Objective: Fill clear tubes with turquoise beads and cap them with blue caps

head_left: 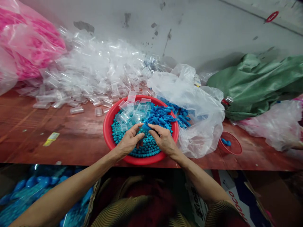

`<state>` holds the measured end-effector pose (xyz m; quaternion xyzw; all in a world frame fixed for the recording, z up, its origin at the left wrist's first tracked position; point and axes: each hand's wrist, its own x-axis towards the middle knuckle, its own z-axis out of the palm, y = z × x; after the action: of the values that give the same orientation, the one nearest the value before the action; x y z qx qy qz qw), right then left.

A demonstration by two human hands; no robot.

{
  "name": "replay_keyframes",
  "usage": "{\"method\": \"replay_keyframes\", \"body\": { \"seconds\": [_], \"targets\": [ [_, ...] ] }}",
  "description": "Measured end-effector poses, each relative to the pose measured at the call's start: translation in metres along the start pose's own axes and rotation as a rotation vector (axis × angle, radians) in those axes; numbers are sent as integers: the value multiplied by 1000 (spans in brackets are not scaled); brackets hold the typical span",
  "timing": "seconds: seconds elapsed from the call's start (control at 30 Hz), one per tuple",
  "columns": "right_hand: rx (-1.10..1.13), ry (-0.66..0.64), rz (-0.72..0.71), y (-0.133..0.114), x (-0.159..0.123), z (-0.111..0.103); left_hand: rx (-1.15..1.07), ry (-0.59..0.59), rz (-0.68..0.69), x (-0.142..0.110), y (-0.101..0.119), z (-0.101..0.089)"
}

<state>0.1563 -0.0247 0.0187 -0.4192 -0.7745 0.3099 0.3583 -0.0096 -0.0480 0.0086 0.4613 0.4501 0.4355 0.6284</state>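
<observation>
Over the red basin [107, 127] both of my hands are close together. Fingers of my right hand [164, 140] pinch a blue plastic piece [146, 127], which looks like the loose blue caps [161, 115] heaped at the basin's right side. My left hand [130, 140] is closed beside the piece, its index fingertip near the left end. Whatever lies within the left fingers is hidden. Below the hands, small blue beads [148, 148] fill the basin. Several clear plastic tubes [134, 113] lie on the beads at the back left.
A large heap of clear tubes [94, 69] covers the table's back left, beside a bag of pink pieces [30, 41]. Right of the basin are a white plastic bag [201, 116], a small red basket [233, 148] and a green sack [255, 85]. Blue bags [30, 195] sit below the table edge.
</observation>
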Motion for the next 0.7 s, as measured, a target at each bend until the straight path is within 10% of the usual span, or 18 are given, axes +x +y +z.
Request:
{"method": "replay_keyframes", "body": {
  "seconds": [0.33,0.53,0.7],
  "targets": [
    [-142,93,-195,5,-11,2,-4,-15,-53,-2,6,2],
    [266,92,197,1,-4,-1,41,-68,-33,0,5,1],
    [433,-165,397,3,-2,-3,57,-74,-22,0,3,1]
  ]
}}
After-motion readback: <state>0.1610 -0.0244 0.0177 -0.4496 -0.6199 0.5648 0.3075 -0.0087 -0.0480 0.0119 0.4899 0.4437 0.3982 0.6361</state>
